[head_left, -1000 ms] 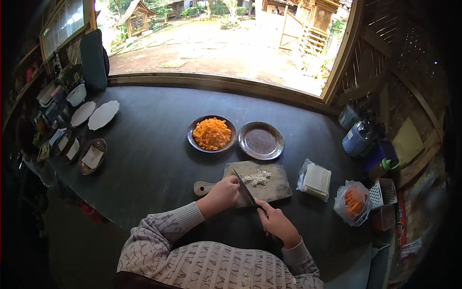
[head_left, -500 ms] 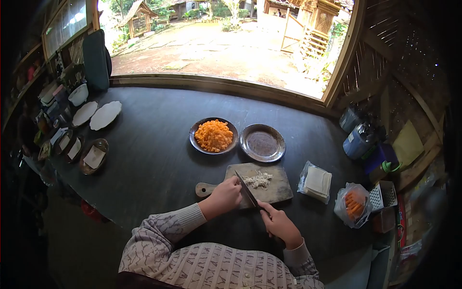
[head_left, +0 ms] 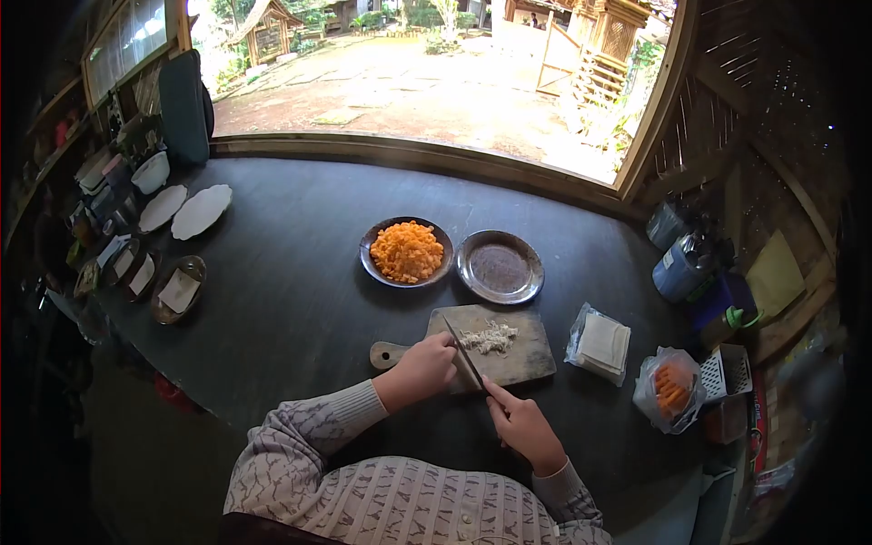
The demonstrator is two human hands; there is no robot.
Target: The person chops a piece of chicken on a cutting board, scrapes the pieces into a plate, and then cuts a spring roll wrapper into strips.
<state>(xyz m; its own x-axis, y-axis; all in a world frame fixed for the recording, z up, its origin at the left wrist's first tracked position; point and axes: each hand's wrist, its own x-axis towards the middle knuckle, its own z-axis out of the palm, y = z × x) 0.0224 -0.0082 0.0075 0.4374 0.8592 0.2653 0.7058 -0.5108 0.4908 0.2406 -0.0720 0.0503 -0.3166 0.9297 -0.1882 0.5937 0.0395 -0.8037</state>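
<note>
A wooden cutting board [head_left: 534, 350] with a handle at its left lies in front of me. On it is a small heap of finely chopped pale food [head_left: 490, 337]. My right hand [head_left: 527, 429] is wrapped round the handle of a kitchen knife [head_left: 465, 357], whose blade slants up and left over the board. Close against the blade's left side, my left hand [head_left: 425, 369] is curled with its fingers together at the board; what it may pinch is hidden. Beyond the board stands a dark plate [head_left: 367, 259] heaped with diced orange pieces [head_left: 406, 252].
Right of the heaped plate stands a second brown plate [head_left: 500, 267]. A plastic packet of white square sheets [head_left: 603, 343] and a clear bag of carrots [head_left: 672, 389] lie to the right. White scalloped plates [head_left: 202, 212] and small brown dishes [head_left: 193, 265] sit at the left.
The view has shifted slightly. The knife blade appears turned a little more edge-on, while both hands stay in nearly the same place at the board.
</note>
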